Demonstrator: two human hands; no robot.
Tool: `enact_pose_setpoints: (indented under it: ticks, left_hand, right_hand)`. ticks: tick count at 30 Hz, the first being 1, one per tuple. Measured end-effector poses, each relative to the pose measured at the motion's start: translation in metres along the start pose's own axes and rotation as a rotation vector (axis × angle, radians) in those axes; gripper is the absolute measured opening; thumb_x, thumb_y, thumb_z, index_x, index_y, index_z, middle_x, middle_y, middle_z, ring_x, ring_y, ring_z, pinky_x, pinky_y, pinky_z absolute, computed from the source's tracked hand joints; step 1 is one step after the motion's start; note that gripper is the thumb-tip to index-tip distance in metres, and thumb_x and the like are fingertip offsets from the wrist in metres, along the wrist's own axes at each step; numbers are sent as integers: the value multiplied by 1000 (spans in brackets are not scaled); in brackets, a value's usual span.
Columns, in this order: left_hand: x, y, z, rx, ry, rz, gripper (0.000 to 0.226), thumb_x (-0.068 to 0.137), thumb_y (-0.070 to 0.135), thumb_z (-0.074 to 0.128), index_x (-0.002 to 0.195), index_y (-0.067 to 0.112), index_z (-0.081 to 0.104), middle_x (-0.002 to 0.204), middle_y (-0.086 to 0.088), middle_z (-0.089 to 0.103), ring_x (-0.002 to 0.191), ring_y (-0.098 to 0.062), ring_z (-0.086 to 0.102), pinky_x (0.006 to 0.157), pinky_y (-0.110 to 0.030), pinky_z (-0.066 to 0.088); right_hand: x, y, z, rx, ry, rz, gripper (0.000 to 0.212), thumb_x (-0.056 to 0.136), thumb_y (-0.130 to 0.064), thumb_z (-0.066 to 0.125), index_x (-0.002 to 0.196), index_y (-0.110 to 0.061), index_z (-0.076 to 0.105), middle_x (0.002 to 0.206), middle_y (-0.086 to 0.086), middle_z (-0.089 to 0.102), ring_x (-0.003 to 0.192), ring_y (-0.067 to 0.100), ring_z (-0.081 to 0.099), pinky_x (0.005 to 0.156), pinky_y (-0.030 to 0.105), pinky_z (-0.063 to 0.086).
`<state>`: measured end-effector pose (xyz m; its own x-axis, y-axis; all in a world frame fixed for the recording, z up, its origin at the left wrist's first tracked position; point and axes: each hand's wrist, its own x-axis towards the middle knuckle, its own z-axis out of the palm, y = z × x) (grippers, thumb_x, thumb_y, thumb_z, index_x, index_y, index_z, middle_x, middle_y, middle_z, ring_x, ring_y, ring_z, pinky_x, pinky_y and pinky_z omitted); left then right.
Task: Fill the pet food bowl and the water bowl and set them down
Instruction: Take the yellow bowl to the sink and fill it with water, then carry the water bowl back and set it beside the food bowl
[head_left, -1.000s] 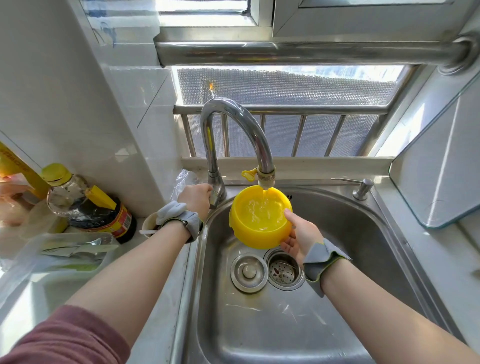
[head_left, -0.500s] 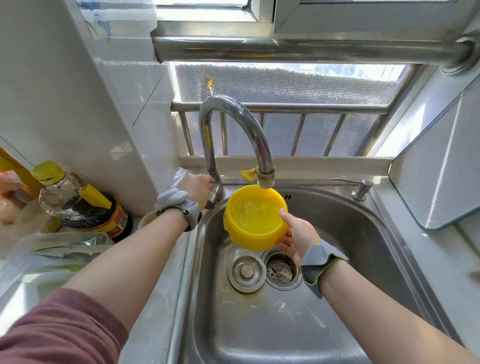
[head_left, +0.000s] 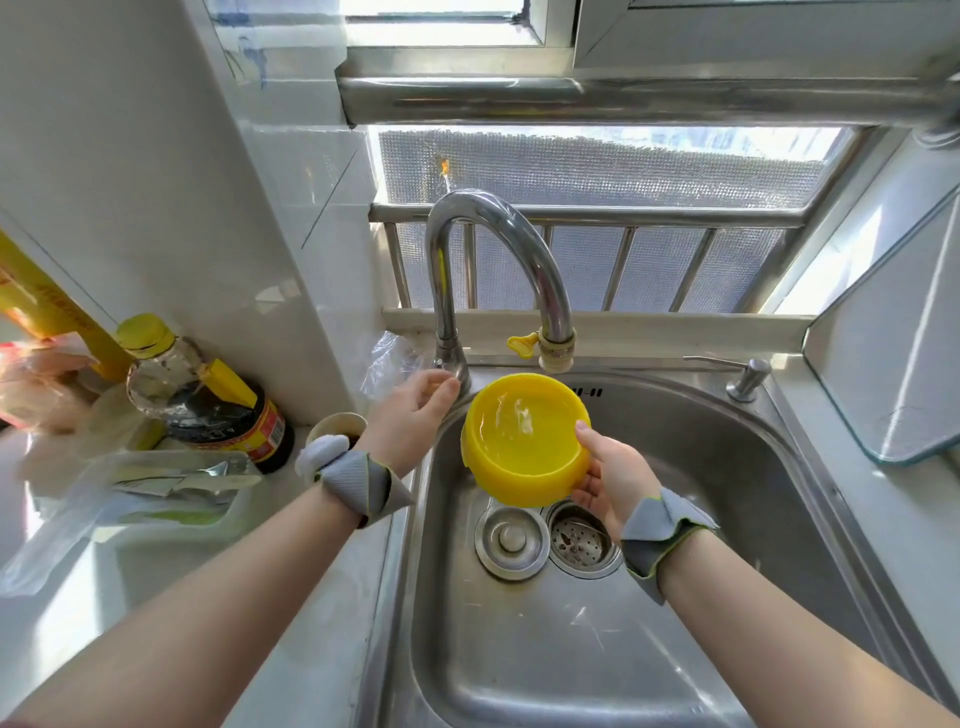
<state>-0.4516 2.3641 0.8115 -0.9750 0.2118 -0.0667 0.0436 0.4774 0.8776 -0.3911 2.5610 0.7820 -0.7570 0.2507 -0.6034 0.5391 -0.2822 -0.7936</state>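
A round yellow bowl (head_left: 524, 441) with water in it hangs over the steel sink (head_left: 727, 493), just below the spout of the curved chrome tap (head_left: 498, 244). My right hand (head_left: 608, 473) grips the bowl's right rim, thumb on the rim and fingers underneath. No stream shows from the spout. My left hand (head_left: 415, 415) lies with relaxed fingers next to the tap's base, fingertips close to the handle there; I cannot tell whether they touch it.
A drain plug (head_left: 511, 535) and a strainer (head_left: 579, 538) sit in the sink bottom. On the left counter stand a dark sauce bottle (head_left: 208, 400), a small cup (head_left: 335, 428) and plastic packaging (head_left: 156, 488). A soap pump (head_left: 748, 379) and glass shelf (head_left: 893, 364) are at the right.
Water ran into the bowl a second ago and has stopped. My left hand has loosened its grip at the tap's base and opened. The bowl has dropped slightly from the spout.
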Motion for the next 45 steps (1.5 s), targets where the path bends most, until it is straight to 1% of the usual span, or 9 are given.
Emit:
enact_pose_setpoints:
  ticks: [3,9,12,18,21,29,37,41,45]
  left_hand:
    - [-11,1,-5,-231,-86,-252,13,90,37,47,97,29,55,100,-5,56,92,-21,53,78,-30,42]
    - [-43,-8,-6,-426,-199,-566,38,87,48,47,116,24,50,106,-4,57,92,-28,61,85,-41,50]
    - [-61,-11,-4,-462,-214,-561,18,87,41,50,98,27,55,97,-3,58,84,-26,62,79,-38,52]
    - [-101,-24,-13,-486,-159,-552,11,88,32,53,98,28,58,90,-2,60,66,-19,64,60,-23,56]
    - [-125,-32,-21,-496,-122,-548,5,87,29,55,90,29,59,83,-4,60,60,-17,60,59,-22,55]
    - [-208,-55,-59,-568,53,-540,8,86,28,57,92,25,61,79,-3,59,61,-18,52,53,-19,52]
    - [-314,-78,-101,-544,229,-544,18,83,24,61,100,21,63,75,-1,64,50,-14,55,48,-19,47]
    - [-386,-97,-122,-668,267,-566,16,86,19,58,101,16,59,51,5,60,34,-8,47,38,-16,38]
    - [-458,-119,-137,-649,382,-607,12,85,26,59,96,23,62,68,-2,57,43,-11,48,42,-16,40]
  right_hand:
    - [-8,3,1,-24,-16,14,21,90,-39,51,86,-19,53,83,6,53,66,17,48,56,26,41]
    - [-31,14,3,-44,-100,43,17,91,-34,50,87,-18,55,85,8,56,64,16,48,58,27,39]
    - [-39,20,4,-93,-113,66,18,91,-34,51,85,-17,54,89,11,52,63,17,45,56,26,36]
    - [-56,36,7,-189,-190,73,20,89,-36,53,95,-17,58,93,12,54,79,24,49,65,29,40]
    - [-70,44,15,-212,-230,77,16,91,-33,52,90,-17,56,79,7,55,64,18,49,57,25,39]
    - [-124,74,55,-293,-362,32,19,92,-29,50,80,-15,53,63,4,37,55,14,36,54,25,32]
    - [-192,126,100,-417,-443,37,19,90,-32,52,84,-14,56,67,4,43,53,14,42,38,19,32]
    - [-235,166,125,-498,-505,59,15,91,-29,52,85,-16,57,71,6,45,54,15,43,41,20,28]
    - [-275,205,154,-529,-584,100,18,90,-28,53,75,-18,55,59,1,38,43,10,35,35,17,20]
